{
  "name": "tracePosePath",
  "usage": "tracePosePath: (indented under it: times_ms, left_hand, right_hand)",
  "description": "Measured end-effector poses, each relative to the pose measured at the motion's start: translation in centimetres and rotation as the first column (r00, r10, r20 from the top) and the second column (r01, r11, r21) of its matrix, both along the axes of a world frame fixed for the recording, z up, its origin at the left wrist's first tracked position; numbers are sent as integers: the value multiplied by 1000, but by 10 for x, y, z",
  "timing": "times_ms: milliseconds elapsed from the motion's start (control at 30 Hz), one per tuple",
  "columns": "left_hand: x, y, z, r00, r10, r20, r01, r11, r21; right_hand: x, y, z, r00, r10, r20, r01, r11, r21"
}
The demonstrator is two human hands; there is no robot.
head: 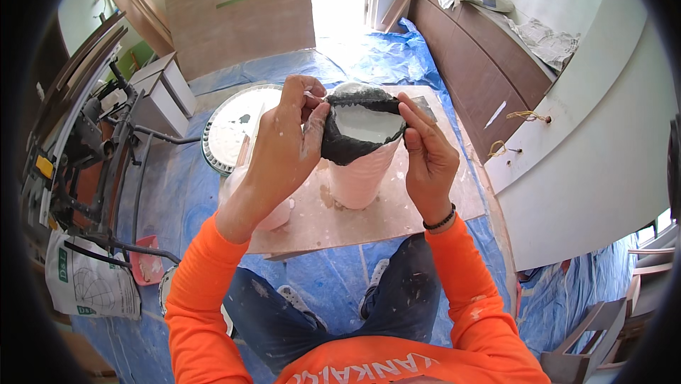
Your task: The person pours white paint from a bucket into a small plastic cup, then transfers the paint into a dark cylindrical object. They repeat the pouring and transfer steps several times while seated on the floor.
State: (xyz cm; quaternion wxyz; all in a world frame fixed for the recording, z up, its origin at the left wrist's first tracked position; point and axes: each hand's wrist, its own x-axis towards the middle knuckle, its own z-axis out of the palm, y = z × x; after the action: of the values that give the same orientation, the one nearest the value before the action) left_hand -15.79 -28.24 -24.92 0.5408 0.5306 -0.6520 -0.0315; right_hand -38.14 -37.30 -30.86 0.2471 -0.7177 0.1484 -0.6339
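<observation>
A piece of dark, stretchy cloth [340,148] is drawn around the mouth of a pale, ribbed container [362,181]. White material shows through the cloth's opening. At the left side of the mouth, my left hand [284,134] pinches the cloth's edge between thumb and fingers. My right hand [430,152] has its thumb and fingers on the cloth's right edge, beside the container. The container stands upright on a stained wooden board [314,240]. Next to my left forearm is a whitish translucent container [274,216], partly hidden by it.
Left of the board stands a round bucket [226,128] of white material with a stick in it. Blue plastic sheeting [319,277] covers the floor. A metal stand [141,171] and a printed sack [90,277] are at left; large white panels [574,171] lean at right.
</observation>
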Motion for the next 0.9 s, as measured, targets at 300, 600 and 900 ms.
tracePosePath:
  times_ms: [300,600,900]
  left_hand:
    - [-4,38,16,934,-156,321,163,987,5]
    - [0,37,-5,950,-50,310,80,993,-83]
    - [3,45,1,967,-194,-164,208,975,79]
  right_hand:
    - [-8,-22,-23,989,145,18,-141,981,-134]
    - [-6,-5,-11,994,105,44,-107,993,50]
    - [-15,-3,19,954,237,182,-280,920,273]
